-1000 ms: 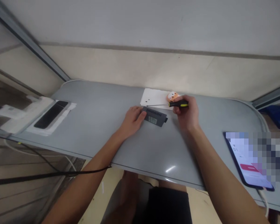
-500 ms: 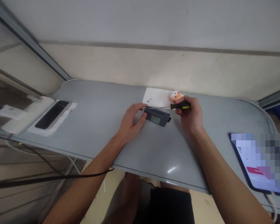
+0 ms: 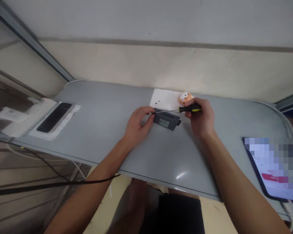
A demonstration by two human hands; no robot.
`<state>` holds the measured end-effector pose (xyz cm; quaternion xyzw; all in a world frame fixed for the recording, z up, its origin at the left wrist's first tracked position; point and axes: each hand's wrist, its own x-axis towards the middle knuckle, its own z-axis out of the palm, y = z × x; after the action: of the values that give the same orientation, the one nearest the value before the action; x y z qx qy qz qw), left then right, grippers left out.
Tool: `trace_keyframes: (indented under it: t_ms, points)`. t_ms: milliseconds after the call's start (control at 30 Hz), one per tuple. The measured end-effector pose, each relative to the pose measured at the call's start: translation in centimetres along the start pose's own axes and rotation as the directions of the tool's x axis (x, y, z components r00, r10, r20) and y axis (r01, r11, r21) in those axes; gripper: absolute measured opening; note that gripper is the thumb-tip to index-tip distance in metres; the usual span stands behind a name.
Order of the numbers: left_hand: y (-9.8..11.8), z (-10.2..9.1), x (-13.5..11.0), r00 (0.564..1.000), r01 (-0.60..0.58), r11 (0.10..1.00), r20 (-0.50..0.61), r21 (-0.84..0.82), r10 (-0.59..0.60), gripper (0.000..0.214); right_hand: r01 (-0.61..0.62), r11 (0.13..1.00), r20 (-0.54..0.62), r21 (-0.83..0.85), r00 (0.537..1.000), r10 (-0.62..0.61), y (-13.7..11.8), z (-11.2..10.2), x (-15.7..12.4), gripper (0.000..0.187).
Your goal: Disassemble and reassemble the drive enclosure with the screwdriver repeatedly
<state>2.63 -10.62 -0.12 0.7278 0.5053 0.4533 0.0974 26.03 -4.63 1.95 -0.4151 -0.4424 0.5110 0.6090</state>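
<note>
A small dark grey box with vent slots and a label (image 3: pixel 166 119) lies on the grey table (image 3: pixel 107 130). My left hand (image 3: pixel 136 125) grips its left end, thumb and fingers curled around it. My right hand (image 3: pixel 201 118) is closed on a screwdriver with a black and yellow handle (image 3: pixel 190 109). Its thin shaft runs left along the box's top edge towards my left fingers.
A white sheet (image 3: pixel 164 99) with small dark specks lies behind the box, an orange and white figurine (image 3: pixel 185 97) on its right. A black phone (image 3: pixel 54 117) rests on white packaging at the left. A lit phone (image 3: pixel 273 169) lies at the right. A black cable (image 3: pixel 51 185) hangs below the table edge.
My left hand has gone from resting flat on the box's end to curling around it. The box and the screwdriver have shifted slightly to the right.
</note>
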Motion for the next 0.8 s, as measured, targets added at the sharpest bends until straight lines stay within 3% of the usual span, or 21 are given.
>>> trace_keyframes:
  t_ms: [300, 467, 800]
  points:
    - [-0.01, 0.04, 0.04, 1.0, 0.021, 0.999, 0.006, 0.024, -0.021, 0.011, 0.009, 1.0, 0.003, -0.02, 1.0, -0.009, 0.05, 0.08, 0.1, 0.027]
    - [-0.04, 0.12, 0.08, 0.999, -0.026, 1.0, -0.026, 0.004, 0.026, 0.011, 0.036, 0.999, 0.033, 0.027, 0.999, -0.037, 0.0, 0.05, 0.02, 0.027]
    - [-0.39, 0.33, 0.06, 0.993, -0.093, 0.996, -0.076, -0.003, 0.093, 0.014, -0.033, 0.995, 0.003, 0.094, 0.999, 0.033, -0.5, 0.37, -0.29, 0.025]
